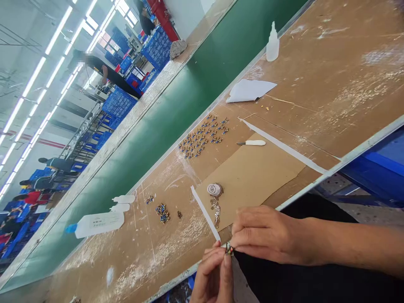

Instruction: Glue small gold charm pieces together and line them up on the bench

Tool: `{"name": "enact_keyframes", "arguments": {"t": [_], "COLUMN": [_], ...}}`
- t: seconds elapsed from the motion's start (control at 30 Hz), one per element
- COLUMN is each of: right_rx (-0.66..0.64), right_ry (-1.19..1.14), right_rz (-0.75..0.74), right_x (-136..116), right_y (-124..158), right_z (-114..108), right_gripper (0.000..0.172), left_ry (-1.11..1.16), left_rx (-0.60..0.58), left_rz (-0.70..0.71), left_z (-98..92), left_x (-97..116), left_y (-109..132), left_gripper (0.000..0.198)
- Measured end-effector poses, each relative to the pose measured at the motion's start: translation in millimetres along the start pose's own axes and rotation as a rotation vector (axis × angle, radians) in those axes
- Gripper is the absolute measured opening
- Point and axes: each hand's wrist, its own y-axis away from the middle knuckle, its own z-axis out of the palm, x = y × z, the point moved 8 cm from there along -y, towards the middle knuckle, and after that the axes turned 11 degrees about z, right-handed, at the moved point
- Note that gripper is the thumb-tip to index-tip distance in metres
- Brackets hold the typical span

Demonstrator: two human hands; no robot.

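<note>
Far L on the bench a glue bottle lies on its side. R of it is a loose pile of parts, w/ neat rows of parts further back and a white strip nearer. At the near edge the L hand comes up from below, thumb & forefinger closed to a pinch on a small part, other fingers curled in. The part sits btwn both hands, just off the bench edge, not resting on it. R hand comes in from the R, forearm roughly along the edge, fingertips closed on the same part from the other side. Step in hand, by the look: fingertip work on one piece; fitting or twisting, can't tell, too small. Any further move calls for a firm pinch & steady hands, since it'd drop easily. Behind the R hand a white-handled knife lies on cardboard.
</note>
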Motion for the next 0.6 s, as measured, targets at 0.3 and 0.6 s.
{"name": "enact_keyframes", "arguments": {"t": [0.3,0.6], "right_rx": [0.002,-0.049], "right_ry": [-0.282,-0.31], "right_rz": [0.191,0.208], "right_x": [24,28], "right_y": [5,11], "right_z": [3,9], "right_gripper": [0.011,0.012], "left_ry": [-0.387,-0.575], "left_rx": [-0.239,-0.263], "left_rz": [0.72,0.901], "left_z": [4.0,18.4], "left_x": [41,54], "left_y": [0,16], "left_gripper": [0.014,0.016]}}
